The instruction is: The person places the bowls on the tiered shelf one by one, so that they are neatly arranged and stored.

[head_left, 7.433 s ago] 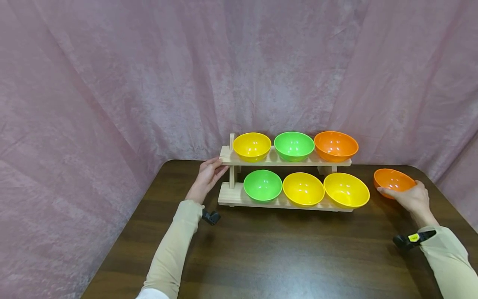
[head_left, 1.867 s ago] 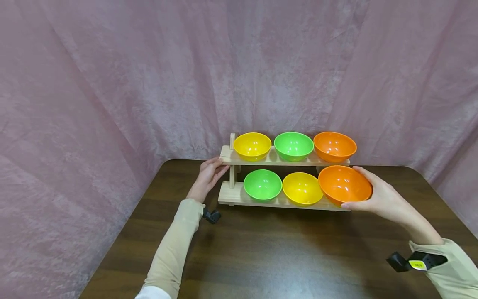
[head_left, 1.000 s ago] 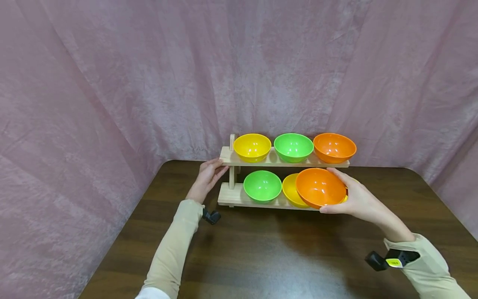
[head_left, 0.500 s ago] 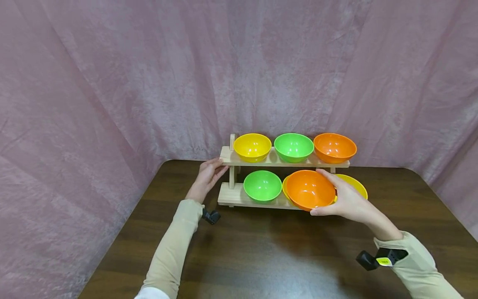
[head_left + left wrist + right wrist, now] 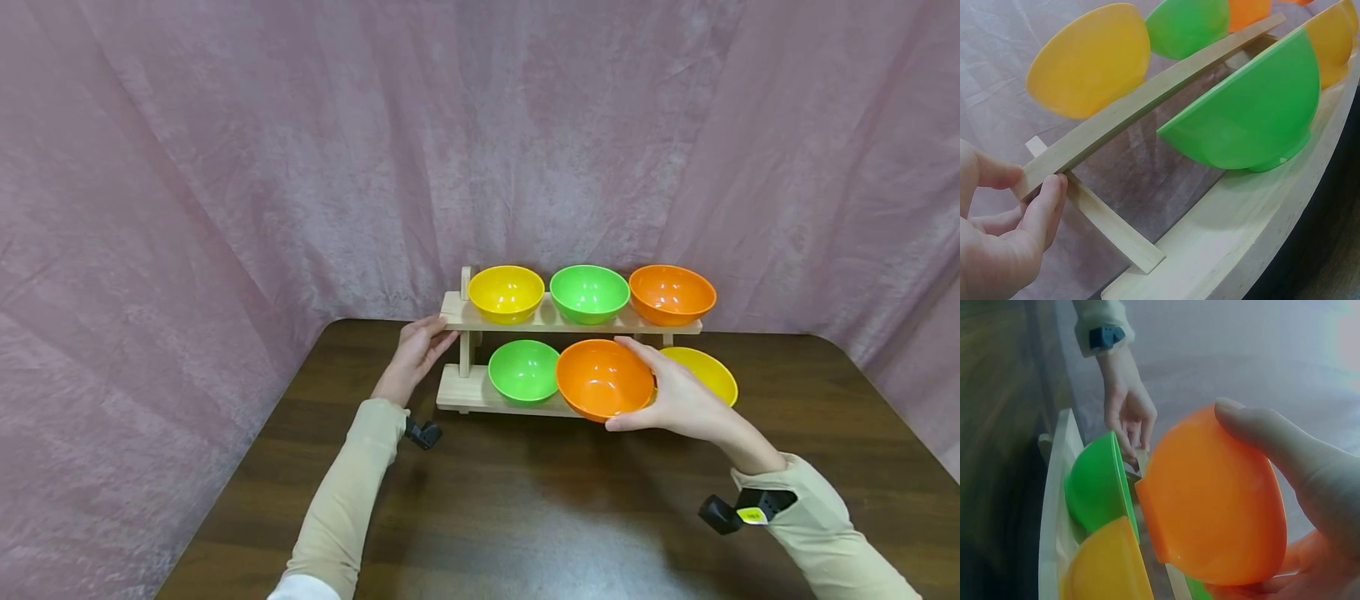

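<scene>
My left hand (image 5: 414,354) pinches the left end of the upper board of a two-tier wooden rack (image 5: 468,392), thumb and fingers on either side of it. My right hand (image 5: 678,396) grips an orange bowl (image 5: 603,379) by its right side, thumb at the near rim. That bowl hangs in front of the lower shelf's middle and hides most of a yellow bowl (image 5: 1110,562), which shows in the right wrist view. On the lower shelf sit a green bowl (image 5: 523,371) at left and another yellow bowl (image 5: 705,375) at right, partly behind my hand.
Along the upper shelf stand a yellow bowl (image 5: 506,295), a green bowl (image 5: 589,295) and a second orange bowl (image 5: 672,295). The rack is on a dark wooden table (image 5: 525,500), with a pink curtain (image 5: 480,150) close behind.
My right hand has lifted the orange bowl from the table's right side and carried it left, past the right yellow bowl to the lower shelf's middle. The left hand stays on the rack.
</scene>
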Demonstrator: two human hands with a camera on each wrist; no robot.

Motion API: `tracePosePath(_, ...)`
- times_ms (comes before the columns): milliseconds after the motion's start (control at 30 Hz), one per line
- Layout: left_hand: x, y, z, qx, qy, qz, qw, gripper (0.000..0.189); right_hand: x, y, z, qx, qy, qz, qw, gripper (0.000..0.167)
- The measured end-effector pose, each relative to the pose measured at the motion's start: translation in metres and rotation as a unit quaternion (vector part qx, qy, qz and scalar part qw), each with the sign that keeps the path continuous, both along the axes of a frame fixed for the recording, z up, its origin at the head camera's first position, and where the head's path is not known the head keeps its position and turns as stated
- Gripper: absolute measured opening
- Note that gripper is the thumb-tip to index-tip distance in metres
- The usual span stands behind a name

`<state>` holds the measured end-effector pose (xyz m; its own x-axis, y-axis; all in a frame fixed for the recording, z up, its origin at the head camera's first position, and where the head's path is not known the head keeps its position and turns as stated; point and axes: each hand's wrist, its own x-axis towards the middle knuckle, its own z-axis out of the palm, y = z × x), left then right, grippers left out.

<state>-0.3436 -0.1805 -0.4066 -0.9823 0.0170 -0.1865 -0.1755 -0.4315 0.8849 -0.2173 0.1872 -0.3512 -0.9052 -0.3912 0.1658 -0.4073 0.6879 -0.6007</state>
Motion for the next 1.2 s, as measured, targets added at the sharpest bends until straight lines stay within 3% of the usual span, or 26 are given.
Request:
tracePosePath(500,-0.001,-0.001,0.003,0.009,0.005,0.001,0.9999,0.05,-0.007,-0.021,0.001,0.0,0.008,0.022,0.9997,0.109)
tracePosePath(833,0.0,-0.002,0.002,0.011,-0.02,-0.002,0.9997,0.049,-0.009,-0.036,0.0,-0.007,0.006,0.04,0.9992,0.109)
tracePosePath(1200,-0.004,-0.004,0.012,-0.04,-0.026,-0.015,0.9987,0.049,-0.017,-0.054,0.003,-0.012,0.014,0.045,0.9988,0.112)
